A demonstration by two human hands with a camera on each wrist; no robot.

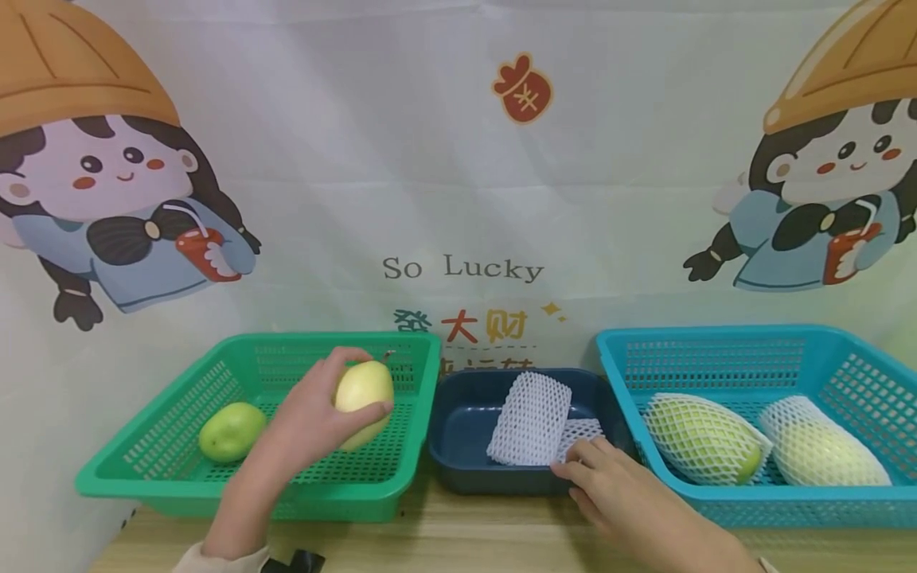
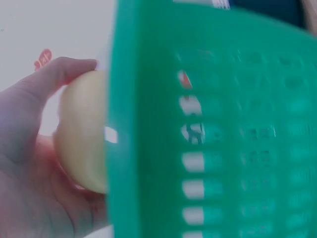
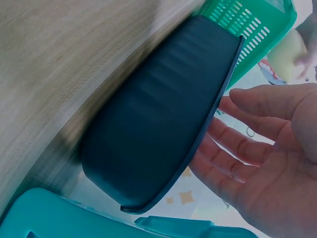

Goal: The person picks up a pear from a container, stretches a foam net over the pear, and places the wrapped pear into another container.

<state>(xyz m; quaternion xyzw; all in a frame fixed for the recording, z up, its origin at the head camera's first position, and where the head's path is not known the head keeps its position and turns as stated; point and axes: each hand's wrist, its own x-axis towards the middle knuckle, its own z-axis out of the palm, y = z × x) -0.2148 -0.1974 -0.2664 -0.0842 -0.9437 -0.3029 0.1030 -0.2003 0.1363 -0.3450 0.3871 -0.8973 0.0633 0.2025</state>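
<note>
- Left hand (image 1: pixel 318 415): grasps the pale yellow pear (image 1: pixel 367 390) between thumb and curled fingers.
- Pear position: over the right part of the green basket (image 1: pixel 136 484); in the left wrist view, the basket wall hides part of the pear.
- Right hand (image 1: pixel 619 481): fingers loosely extended over the near rim of the dark blue tray (image 1: pixel 462 480), thumb apart from them. Fingertip contact with the foam net below cannot be determined.
- Tray contents: a large white foam net (image 1: pixel 530 418) leans across a smaller foam net (image 1: pixel 582 430), which lies beside the right hand.
- Green basket contents: one green fruit (image 1: pixel 229 434), at the left.
- Blue basket (image 1: pixel 809 500), right of the tray: holds a net-wrapped green fruit (image 1: pixel 705 438) and, beside it, a net-wrapped yellow fruit (image 1: pixel 824 446).
- Support: both baskets and the tray stand on a wood-grain surface (image 1: pixel 430 545), before a printed backdrop (image 1: pixel 358 183).
</note>
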